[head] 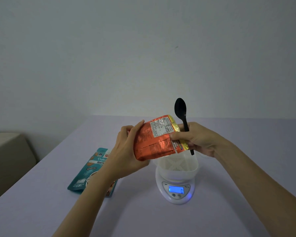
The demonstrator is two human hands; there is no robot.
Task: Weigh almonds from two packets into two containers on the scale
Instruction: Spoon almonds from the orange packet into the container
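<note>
I hold an orange foil almond packet [152,141] above the table, back label facing me. My left hand [126,147] grips its left end. My right hand [193,137] pinches its yellow right end and also holds a black plastic spoon [183,117], bowl pointing up. Just below the packet, a white container [176,165] with a ribbed bottom sits on the white digital scale [175,189]; its lit blue display reads 0. A teal almond pouch [91,170] lies flat on the table to the left, partly hidden by my left forearm.
The lavender table [229,194] runs back to a plain grey wall. A beige piece of furniture [7,156] stands beside the table's left edge. A second white rim [202,155] peeks out behind my right hand.
</note>
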